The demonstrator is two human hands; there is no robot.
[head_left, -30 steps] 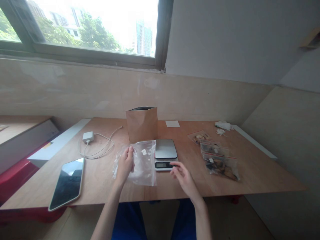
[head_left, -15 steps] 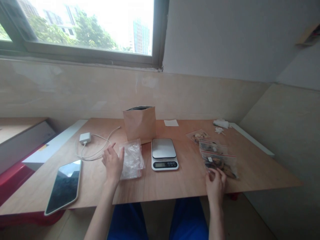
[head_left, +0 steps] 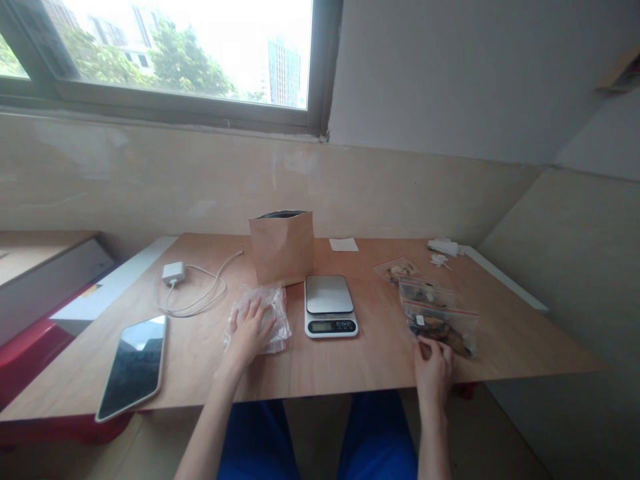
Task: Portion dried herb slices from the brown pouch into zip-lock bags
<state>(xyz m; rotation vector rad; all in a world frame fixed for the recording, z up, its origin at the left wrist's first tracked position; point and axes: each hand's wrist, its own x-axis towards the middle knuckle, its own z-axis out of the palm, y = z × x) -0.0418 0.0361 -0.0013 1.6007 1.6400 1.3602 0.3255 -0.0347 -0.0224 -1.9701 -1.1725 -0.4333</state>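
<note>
While the left hand (head_left: 251,325) lies flat, fingers spread, on top of a crumpled clear plastic bag (head_left: 260,319), pressing it down against the wooden counter (head_left: 350,363) without gripping it, the right hand (head_left: 433,370) sits at the near right edge with its fingertips pinching the near corner of a filled zip bag (head_left: 443,327). That bag holds dark and pale dried pieces and lies flat, partly overlapped at its far side by a second filled bag (head_left: 425,291), with a third, paler one (head_left: 397,271) just beyond; stacked this way they look set aside as finished packs, within easy reach of the right arm. Between the two hands stands a small digital scale (head_left: 329,305), its steel plate bare and its display facing the person, placed centrally so that either hand can get to it. Just behind it a brown paper pouch (head_left: 283,245) stands upright with its mouth open, near enough to scoop from. To the far left a white charger (head_left: 175,272) trails its looped cable, and a tablet (head_left: 133,365) lies face up at the near left corner, well apart from the bags. A white slip of paper (head_left: 344,245) rests at the far side.
</note>
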